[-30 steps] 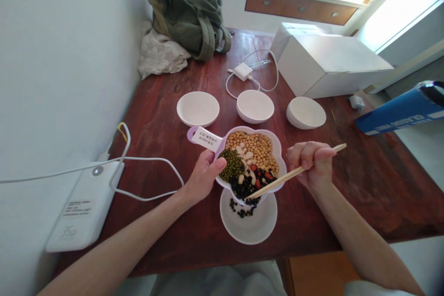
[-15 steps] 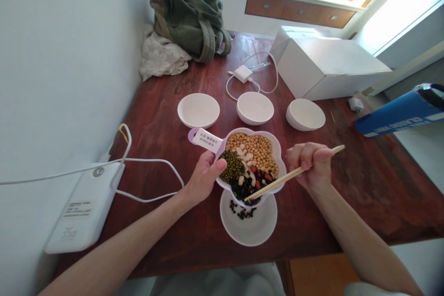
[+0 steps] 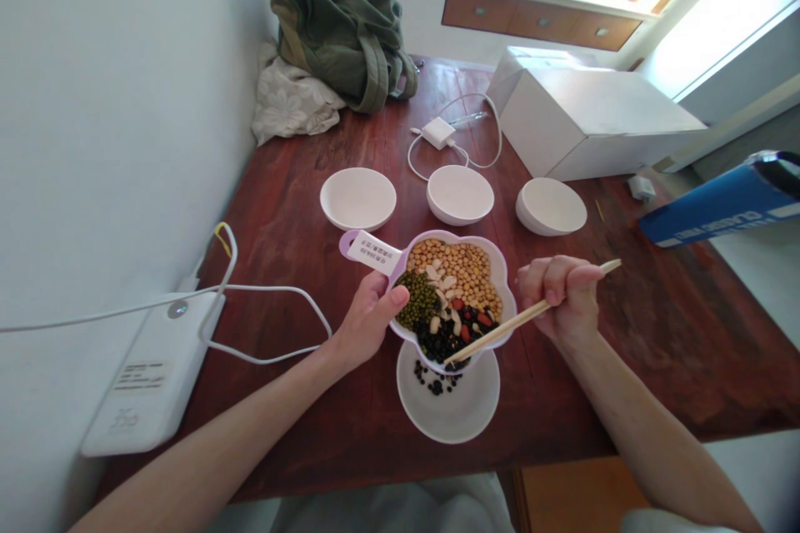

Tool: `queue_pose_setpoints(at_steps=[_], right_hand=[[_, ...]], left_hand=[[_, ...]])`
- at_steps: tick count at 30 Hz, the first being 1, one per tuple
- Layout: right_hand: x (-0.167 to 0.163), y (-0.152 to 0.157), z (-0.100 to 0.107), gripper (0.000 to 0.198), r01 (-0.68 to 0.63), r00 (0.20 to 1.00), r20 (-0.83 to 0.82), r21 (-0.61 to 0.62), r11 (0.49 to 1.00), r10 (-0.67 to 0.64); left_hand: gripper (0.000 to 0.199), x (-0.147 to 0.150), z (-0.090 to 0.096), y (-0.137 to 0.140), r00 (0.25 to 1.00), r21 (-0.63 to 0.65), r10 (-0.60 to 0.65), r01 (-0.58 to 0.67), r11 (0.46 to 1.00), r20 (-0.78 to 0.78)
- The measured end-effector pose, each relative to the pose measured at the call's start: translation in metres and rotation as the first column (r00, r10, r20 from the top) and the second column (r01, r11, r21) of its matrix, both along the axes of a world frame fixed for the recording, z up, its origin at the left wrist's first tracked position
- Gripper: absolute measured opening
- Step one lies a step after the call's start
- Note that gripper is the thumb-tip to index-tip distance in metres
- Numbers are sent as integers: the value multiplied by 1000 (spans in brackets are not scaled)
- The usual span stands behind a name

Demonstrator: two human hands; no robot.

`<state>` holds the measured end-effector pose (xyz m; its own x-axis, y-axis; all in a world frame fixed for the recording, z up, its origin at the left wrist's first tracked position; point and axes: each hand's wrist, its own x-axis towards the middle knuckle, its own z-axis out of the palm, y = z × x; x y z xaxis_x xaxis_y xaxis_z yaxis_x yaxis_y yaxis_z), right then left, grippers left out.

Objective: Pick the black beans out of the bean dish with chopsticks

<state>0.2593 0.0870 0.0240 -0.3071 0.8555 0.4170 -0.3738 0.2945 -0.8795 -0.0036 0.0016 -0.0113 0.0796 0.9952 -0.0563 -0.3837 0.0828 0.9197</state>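
Here, left hand point(image 3: 368, 321): was closed on the near-left side of the flower-shaped dish point(image 3: 502, 266), beside its handle point(image 3: 373, 251), with the thumb over the rim.
Right hand point(image 3: 559, 296): was curled narrowly around the wooden chopsticks point(image 3: 500, 331), which slanted down toward the left hand.
Flower-shaped dish: lay between the two hands, white inside with a lilac edge; its labelled handle pointed away beyond the left hand's fingers.
Chopstick tips: stood at the dish's near edge, over the black beans point(image 3: 437, 343); whether they pinched a bean was too small to make out.
Dish contents: yellow beans point(image 3: 466, 262) filled the side away from the hands, green beans point(image 3: 417, 300) sat next to the left thumb, and pale seeds point(image 3: 443, 281) lay in the middle.
Near bowl point(image 3: 450, 425): stood between the forearms, partly beneath the dish, with a few loose black beans point(image 3: 436, 383) in it; contact between dish and bowl could not be judged.
Far bowls: one point(image 3: 357, 200) stood beyond the left hand, one point(image 3: 461, 195) beyond the gap between the hands, one point(image 3: 550, 208) beyond the right hand.
Blue cylinder point(image 3: 706, 204): lay to the right of the right hand.
White box point(image 3: 625, 100): stood well beyond the right hand.
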Motion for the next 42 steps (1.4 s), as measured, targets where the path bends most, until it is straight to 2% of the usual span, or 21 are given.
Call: queue_pose_setpoints(at_steps=[13,19,29,33,37,42], right_hand=[[-1,1,3,72,-8,1000,-11,-2,1000,8],[0,3,4,70,19,998,-56,-48,999,-22],[10,5,18,68,160,987,14,98,982,-162],[17,0,24,69,138,988,45,191,972,-149],[17,-5,20,66,68,993,78,244,967,-90],[9,-6,10,60,1,995,94,175,985,-18]], left_hand=[[87,-1,-1,-1,1000,0,21,-21,1000,-19],[87,-1,-1,-1,1000,0,16,-16,1000,-23],[80,0,-4,-1,999,15,18,-19,1000,30],[83,0,0,-1,1000,18,21,-21,1000,14],[81,0,3,-1,1000,44,21,-21,999,0],[80,-1,1,-1,999,49,39,-38,998,-27]])
